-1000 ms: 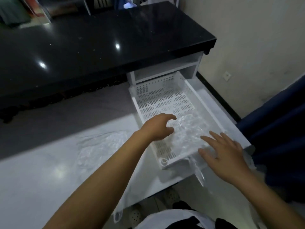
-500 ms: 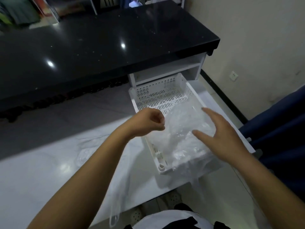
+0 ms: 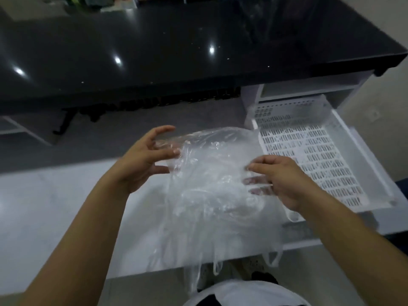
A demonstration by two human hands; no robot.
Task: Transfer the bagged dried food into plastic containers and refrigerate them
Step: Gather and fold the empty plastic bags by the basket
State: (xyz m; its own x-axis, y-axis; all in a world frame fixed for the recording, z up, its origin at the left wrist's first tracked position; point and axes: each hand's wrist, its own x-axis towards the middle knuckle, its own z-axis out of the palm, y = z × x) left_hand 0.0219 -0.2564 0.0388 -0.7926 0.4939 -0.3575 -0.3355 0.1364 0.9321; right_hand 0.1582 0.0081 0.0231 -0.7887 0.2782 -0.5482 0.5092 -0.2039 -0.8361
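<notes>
- Holding a crumpled clear plastic bag [image 3: 212, 184] between both hands, just above the white tabletop [image 3: 55, 206], left of the basket.
- Left hand [image 3: 143, 160] is at the bag's upper left edge. Fingers are spread and bent, thumb up top, fingertips [image 3: 175, 151] touching the film. Whether that grip actually pinches the plastic or only touches it, I can't tell, it's a bit blurry there.
- Right hand [image 3: 280, 180] is on the bag's right side, fingers curled into the plastic, and some of them show through the film, so this grip has hold of the bag.
- Bag looks mostly see-through and wrinkly, can't make out anything inside. Its lower part drapes over the near edge of the tabletop, with the loop handles [image 3: 272, 259] hanging down past the edge.
- White slotted plastic basket [image 3: 309, 155] sits to the right on the tabletop, nothing in it that I can see. The bag's right edge just overlaps its left rim from this angle.
- Behind all that is a glossy black counter [image 3: 176, 45] with light spots reflecting off it, and a white shelf unit [image 3: 309, 89] tucked under its right end, right behind the basket.
- Bottom of the view shows a bit of the person's white top [image 3: 242, 292].
</notes>
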